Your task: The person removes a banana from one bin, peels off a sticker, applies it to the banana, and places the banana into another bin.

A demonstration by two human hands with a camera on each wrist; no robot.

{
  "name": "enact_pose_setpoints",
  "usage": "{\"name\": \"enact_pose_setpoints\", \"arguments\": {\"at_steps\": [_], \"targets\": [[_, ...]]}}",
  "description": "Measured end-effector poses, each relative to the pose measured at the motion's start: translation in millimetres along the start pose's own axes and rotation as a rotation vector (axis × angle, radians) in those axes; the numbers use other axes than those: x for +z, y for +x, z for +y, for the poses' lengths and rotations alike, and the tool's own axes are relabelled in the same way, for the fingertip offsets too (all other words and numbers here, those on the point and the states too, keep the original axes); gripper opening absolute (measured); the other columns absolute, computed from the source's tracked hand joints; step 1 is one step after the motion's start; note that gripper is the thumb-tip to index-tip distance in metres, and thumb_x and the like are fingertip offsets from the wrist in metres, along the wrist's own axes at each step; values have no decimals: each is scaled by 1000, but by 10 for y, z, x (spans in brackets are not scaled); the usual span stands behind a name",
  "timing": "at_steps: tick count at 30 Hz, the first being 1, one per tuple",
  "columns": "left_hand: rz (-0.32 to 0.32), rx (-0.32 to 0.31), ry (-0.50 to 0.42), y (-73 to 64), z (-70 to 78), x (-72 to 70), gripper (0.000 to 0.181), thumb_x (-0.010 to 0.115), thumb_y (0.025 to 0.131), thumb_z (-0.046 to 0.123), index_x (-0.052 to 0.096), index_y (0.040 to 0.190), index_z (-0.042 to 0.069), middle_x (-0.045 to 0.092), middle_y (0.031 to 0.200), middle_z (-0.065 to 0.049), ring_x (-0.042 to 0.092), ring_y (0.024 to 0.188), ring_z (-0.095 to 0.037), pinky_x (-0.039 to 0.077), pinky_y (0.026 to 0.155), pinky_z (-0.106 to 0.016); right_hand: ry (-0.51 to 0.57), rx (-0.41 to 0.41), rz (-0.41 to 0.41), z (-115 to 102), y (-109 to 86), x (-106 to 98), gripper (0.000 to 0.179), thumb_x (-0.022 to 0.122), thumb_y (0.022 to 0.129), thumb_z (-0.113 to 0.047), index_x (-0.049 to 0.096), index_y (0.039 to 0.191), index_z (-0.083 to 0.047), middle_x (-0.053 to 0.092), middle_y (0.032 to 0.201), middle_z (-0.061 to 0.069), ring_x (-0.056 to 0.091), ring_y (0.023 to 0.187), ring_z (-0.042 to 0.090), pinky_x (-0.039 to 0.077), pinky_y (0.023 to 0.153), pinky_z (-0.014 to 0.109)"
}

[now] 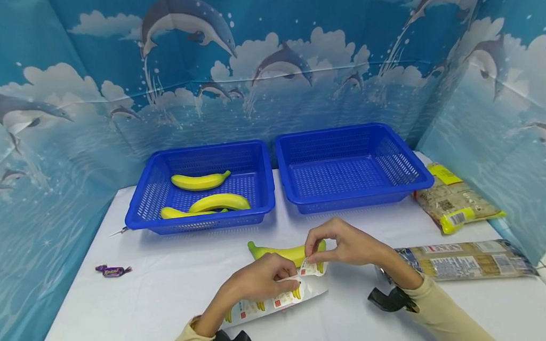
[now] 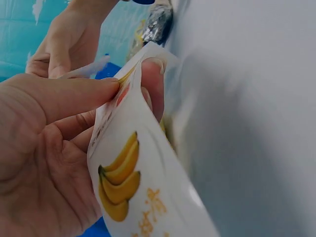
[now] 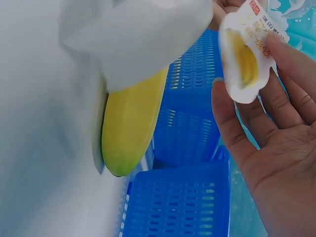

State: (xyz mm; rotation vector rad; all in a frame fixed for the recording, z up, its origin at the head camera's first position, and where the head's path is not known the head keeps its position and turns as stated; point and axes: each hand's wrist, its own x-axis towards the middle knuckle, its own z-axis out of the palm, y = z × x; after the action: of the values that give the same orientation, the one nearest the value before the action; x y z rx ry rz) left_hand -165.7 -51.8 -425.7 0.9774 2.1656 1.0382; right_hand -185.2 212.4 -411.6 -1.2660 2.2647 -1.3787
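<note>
My left hand [image 1: 262, 278] pinches a white sheet of banana-print stickers [image 1: 283, 301] between thumb and fingers, just above the table. In the left wrist view, the sheet [image 2: 123, 163] shows a printed bunch of bananas and bends around a fingertip. With thumb and finger, my right hand [image 1: 343, 242] pinches one wavy-edged banana sticker [image 3: 244, 54] at the sheet's upper right end. Whether that sticker still touches the sheet, I cannot tell. Behind both hands a yellow banana [image 1: 284, 254] with a green tip lies on the table, partly covered by the hands.
Two blue baskets stand at the back; the left basket [image 1: 200, 224] holds several bananas, the right basket [image 1: 352, 203] none. A purple-wrapped candy [image 1: 113, 271] lies at left. A bag of grain [image 1: 458, 198] and a long pack of noodles [image 1: 468, 260] lie at right.
</note>
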Motion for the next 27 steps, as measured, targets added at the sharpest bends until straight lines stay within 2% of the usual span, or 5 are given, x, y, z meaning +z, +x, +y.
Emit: {"name": "enact_pose_setpoints", "arguments": {"at_steps": [7,11,15,19,27], "targets": [[-25,70,53,239,-585,296,22,70,107,25,66,85,23,39,61,16,34,52,2,32,49,-18,8,21,0,-18,-7,-6,3,79,99,-10,77,98,-12,78,93,-3,72,85,12,65,81,39],[39,24,137,329,-878,437,26,72,105,28,64,80,28,39,58,16,36,47,1,33,43,-21,11,22,-3,-26,-8,-16,5,78,99,-8,79,100,-13,79,95,-2,73,86,12,65,81,40],[89,-122,172,295,-808,435,27,75,102,25,64,77,26,53,58,11,49,46,-4,38,45,-23,-3,46,0,-50,-15,-40,8,78,99,-6,80,101,-13,79,97,-7,73,87,13,65,83,39],[128,-241,204,191,-459,385,27,76,100,17,62,76,20,57,63,6,53,50,-8,40,49,-24,-8,62,3,-63,-17,-52,12,79,97,-2,80,101,-14,78,96,-10,73,86,13,65,82,39],[243,-163,302,330,-554,655,30,81,94,23,62,71,21,51,63,12,44,53,-4,40,48,-25,-17,26,3,-39,-27,-51,12,80,96,-2,80,101,-13,79,95,-8,73,84,12,65,79,38]]}}
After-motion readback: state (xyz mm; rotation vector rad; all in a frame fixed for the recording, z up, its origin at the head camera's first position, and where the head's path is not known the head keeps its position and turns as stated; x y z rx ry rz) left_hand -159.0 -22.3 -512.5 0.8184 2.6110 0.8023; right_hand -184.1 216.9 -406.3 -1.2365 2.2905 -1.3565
